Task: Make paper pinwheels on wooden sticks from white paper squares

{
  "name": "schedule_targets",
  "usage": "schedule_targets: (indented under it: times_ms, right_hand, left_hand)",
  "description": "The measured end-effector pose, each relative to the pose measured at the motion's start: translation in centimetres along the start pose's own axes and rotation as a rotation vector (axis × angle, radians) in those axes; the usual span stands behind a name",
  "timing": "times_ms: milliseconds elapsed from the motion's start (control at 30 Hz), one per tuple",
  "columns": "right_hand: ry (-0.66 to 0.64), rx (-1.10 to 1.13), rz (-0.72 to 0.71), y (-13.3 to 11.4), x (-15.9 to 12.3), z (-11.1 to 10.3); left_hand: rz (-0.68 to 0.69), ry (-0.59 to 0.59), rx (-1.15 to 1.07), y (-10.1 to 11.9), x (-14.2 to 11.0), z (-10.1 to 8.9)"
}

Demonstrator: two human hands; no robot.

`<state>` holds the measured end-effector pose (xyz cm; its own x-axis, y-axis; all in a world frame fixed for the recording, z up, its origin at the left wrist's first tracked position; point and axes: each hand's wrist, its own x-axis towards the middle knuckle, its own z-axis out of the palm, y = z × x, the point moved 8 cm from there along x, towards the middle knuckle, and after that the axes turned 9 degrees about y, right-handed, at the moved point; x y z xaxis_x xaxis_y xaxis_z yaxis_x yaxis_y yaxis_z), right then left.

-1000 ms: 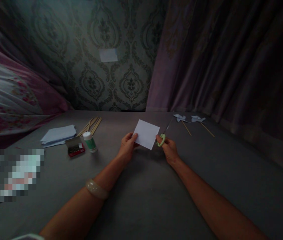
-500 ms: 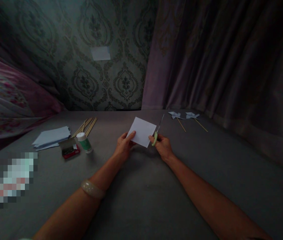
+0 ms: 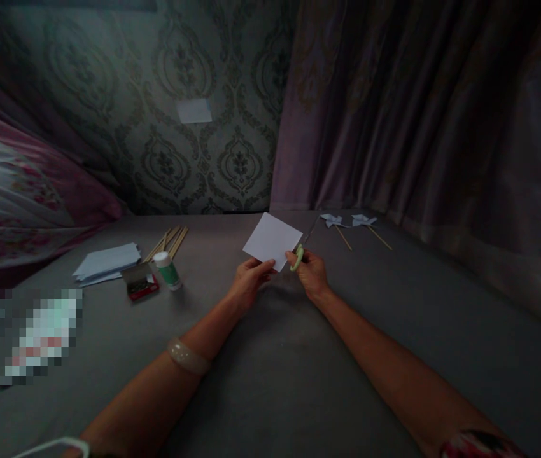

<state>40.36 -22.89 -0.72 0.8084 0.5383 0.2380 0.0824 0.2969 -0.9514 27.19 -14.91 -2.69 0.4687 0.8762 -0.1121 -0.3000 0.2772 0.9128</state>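
Observation:
A white square sheet of paper is held up over the table, tilted so that a corner points away from me. My left hand pinches its near edge, thumb on top and fingers beneath. In my right hand is a pair of scissors with light green handles, closed in the palm. The blades point up and away to the right, beside the paper's right corner. My right thumb lies at the paper's lower right edge; whether it grips the sheet I cannot tell.
On the left of the grey-covered table are a stack of paper, wooden sticks, a green-and-white bottle and an open red box of small items. Two paper pinwheels on sticks lie at the back right.
My left hand has slid from the paper's left side to its near edge. The sheet has turned slightly and moved a little away from me. The scissors stay in my right hand.

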Motion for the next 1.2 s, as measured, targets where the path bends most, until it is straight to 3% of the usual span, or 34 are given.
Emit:
schedule_targets:
  times_ms: [200, 300, 533, 700, 900, 1200]
  right_hand:
    - [0.034, -0.004, -0.014, -1.2, -0.4, 0.1]
    - [-0.023, -0.118, -0.022, -1.7, -0.8, 0.4]
    - [-0.624, -0.45, -0.11, -2.8, -4.8, 4.6]
    - [-0.843, -0.52, -0.228, -3.8, -6.7, 6.0]
    - [-0.871, -0.553, -0.295, -4.8, -6.8, 5.9]
    - [-0.872, -0.505, -0.243, -5.4, -6.9, 5.9]
  left_hand:
    - [0.075, 0.043, -0.039, 1.5, -0.3, -0.3]
    - [0.12, 0.114, -0.094, 3.2, -0.1, -1.0]
    - [0.219, 0.198, -0.191, 8.3, -1.0, -2.3]
    - [0.244, 0.187, -0.189, 9.3, -1.9, -1.9]
    - [0.257, 0.146, -0.151, 9.2, -2.6, -0.9]
    - [0.183, 0.151, -0.199, 8.6, -2.7, -0.6]
